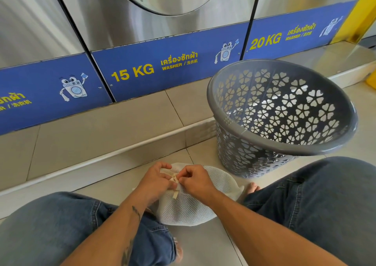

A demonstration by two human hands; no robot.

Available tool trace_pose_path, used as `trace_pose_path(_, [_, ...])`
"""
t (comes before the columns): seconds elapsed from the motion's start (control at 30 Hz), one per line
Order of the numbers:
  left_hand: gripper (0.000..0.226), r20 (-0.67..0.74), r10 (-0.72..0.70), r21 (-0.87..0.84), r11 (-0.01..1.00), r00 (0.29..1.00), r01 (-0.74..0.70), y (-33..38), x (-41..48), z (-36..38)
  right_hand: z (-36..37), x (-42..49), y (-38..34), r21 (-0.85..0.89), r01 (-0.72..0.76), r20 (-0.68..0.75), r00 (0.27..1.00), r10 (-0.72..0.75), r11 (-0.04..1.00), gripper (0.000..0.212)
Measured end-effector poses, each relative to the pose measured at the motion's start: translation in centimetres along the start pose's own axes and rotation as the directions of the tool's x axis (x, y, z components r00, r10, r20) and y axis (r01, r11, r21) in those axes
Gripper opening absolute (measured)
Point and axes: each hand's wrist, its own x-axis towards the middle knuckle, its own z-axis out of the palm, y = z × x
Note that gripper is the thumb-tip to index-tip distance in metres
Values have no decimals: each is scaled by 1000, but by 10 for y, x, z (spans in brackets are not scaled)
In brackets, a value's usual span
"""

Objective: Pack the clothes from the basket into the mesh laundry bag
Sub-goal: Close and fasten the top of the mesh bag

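Note:
A white mesh laundry bag [189, 206], bulging with contents, lies on the tiled floor between my knees. My left hand [155, 181] and my right hand [195, 179] both pinch its beige drawstring [175, 181] at the gathered mouth on top. To the right stands a grey plastic basket [240, 132] with heart-shaped cut-outs, tilted toward me. I see no clothes inside it.
Steel washing machines with blue panels marked 15 KG [132, 72] and 20 KG [266, 40] line the back, above a tiled step [101, 135]. My jeans-clad legs [325, 200] flank the bag, and a bare foot [252, 187] shows beside the basket.

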Motion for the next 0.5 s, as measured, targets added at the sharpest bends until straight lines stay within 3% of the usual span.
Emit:
trace_pose_path(0.3, [60,61,11,63,998,998,-15,0,1,-2,3,-7,3,-124,96,-5,995,-97,988,14])
trace_pose_path(0.5, [66,52,12,83,996,999,-16,2,0,-1,0,-5,-1,-120,64,20,998,-62,991,24])
